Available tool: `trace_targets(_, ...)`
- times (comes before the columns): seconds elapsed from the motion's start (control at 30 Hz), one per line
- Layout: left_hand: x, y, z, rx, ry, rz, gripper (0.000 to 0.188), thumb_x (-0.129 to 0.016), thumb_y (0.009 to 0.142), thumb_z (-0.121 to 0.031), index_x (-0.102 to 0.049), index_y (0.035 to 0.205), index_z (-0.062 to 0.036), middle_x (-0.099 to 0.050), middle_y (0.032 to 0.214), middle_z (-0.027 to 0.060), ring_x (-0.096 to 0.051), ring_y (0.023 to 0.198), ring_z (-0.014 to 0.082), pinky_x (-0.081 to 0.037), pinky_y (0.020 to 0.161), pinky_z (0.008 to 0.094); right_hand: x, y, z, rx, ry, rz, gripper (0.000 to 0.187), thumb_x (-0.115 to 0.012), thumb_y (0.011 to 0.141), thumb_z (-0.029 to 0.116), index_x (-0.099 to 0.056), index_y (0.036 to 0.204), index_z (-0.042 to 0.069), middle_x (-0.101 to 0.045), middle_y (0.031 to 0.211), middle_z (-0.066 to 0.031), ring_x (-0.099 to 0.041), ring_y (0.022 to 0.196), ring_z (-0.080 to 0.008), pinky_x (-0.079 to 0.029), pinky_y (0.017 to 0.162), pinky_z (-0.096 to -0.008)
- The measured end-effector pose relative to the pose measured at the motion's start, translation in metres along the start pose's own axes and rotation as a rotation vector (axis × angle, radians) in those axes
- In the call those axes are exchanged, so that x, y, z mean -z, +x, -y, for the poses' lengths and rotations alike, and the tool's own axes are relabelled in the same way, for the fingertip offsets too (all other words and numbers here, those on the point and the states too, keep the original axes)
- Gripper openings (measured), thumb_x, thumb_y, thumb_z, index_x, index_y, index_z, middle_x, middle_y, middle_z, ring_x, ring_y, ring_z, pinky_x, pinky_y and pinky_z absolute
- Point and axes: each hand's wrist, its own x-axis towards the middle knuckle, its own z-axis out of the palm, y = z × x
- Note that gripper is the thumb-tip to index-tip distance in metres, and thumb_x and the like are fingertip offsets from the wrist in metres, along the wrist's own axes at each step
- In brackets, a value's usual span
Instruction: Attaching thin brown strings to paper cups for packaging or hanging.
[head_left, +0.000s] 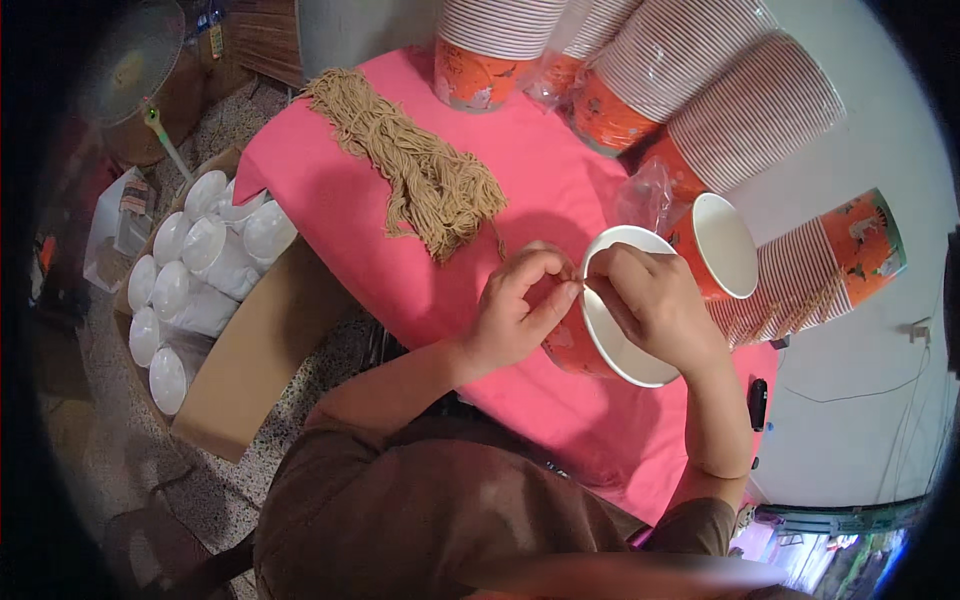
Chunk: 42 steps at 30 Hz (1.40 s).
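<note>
An orange paper bucket [603,338] with a white rim and white inside stands tilted on the pink-covered table in front of me. My left hand [525,303] is closed in a pinch at the left side of its rim. Over the mouth of the bucket, my right hand [648,298] pinches too, its fingertips meeting those of the left. Whatever lies between the fingertips is too small to make out. Beyond my left hand is a long bundle of tan cords [415,165], with loose ends near that hand.
Stacks of nested orange paper buckets [690,65] line the far side, partly in clear plastic. Another bucket [725,245] and a leaning stack [800,275] are at the right. A black object [758,404] lies by the table's right edge. At left, a cardboard box [262,375] holds wrapped white cups [190,300].
</note>
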Motion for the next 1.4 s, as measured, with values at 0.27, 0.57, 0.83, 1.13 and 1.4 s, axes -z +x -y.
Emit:
trace_targets(0.27, -0.014, -0.02, 0.014, 0.125, -0.096, -0.093, 0.007, -0.061, 0.084, 0.001, -0.055, 0.089, -0.0004, -0.059, 0.085, 0.0087, -0.059, 0.081, 0.02, -0.047, 0.074, 0.031, 0.007, -0.002, 0.0, 0.019, -0.046, -0.187, 0.021, -0.067, 0.074, 0.004, -0.052, 0.089, 0.003, -0.061, 0.079, -0.0097, -0.063, 0.065, -0.0286, -0.049, 0.053, -0.0382)
trace_targets(0.57, -0.024, -0.015, 0.014, 0.139, -0.109, -0.09, 0.007, -0.06, 0.083, 0.003, -0.055, 0.086, -0.0001, -0.059, 0.083, 0.0081, -0.058, 0.081, 0.0201, -0.046, 0.075, 0.0302, 0.011, -0.002, 0.001, -0.03, -0.044, -0.499, 0.02, -0.064, 0.079, -0.006, -0.049, 0.091, 0.002, -0.057, 0.073, -0.0117, -0.056, 0.055, -0.0278, -0.043, 0.049, -0.0339)
trace_targets(0.83, -0.04, -0.022, 0.017, 0.398, -0.455, -0.096, 0.005, -0.06, 0.089, -0.002, -0.057, 0.092, -0.0015, -0.06, 0.09, 0.0023, -0.057, 0.088, 0.011, -0.046, 0.078, 0.0259, 0.002, -0.02, -0.019, -0.171, 0.27, -0.554, 0.011, -0.058, 0.087, -0.003, -0.05, 0.094, -0.001, -0.056, 0.075, -0.0065, -0.053, 0.059, -0.0125, -0.043, 0.054, -0.0248)
trace_targets(1.13, -0.024, -0.019, 0.027, 0.609, -0.556, -0.027, 0.012, -0.057, 0.091, -0.004, -0.059, 0.103, -0.0025, -0.059, 0.103, -0.0006, -0.052, 0.092, 0.0063, -0.042, 0.084, 0.0222, 0.033, -0.042, -0.023, -0.534, 0.872, -0.357, 0.004, -0.051, 0.095, 0.002, -0.051, 0.096, -0.002, -0.055, 0.073, -0.0041, -0.054, 0.063, -0.0089, -0.044, 0.055, -0.0207)
trace_targets(1.4, -0.019, -0.001, 0.022, 0.437, -0.563, 0.21, 0.033, -0.06, 0.088, -0.003, -0.051, 0.119, -0.0031, -0.057, 0.106, 0.0007, -0.055, 0.097, 0.0087, -0.044, 0.084, 0.0239, 0.041, -0.049, 0.014, -0.568, 0.643, -0.18, 0.026, -0.062, 0.084, -0.003, -0.057, 0.108, -0.001, -0.055, 0.078, 0.0004, -0.052, 0.066, -0.0046, -0.04, 0.056, -0.0201)
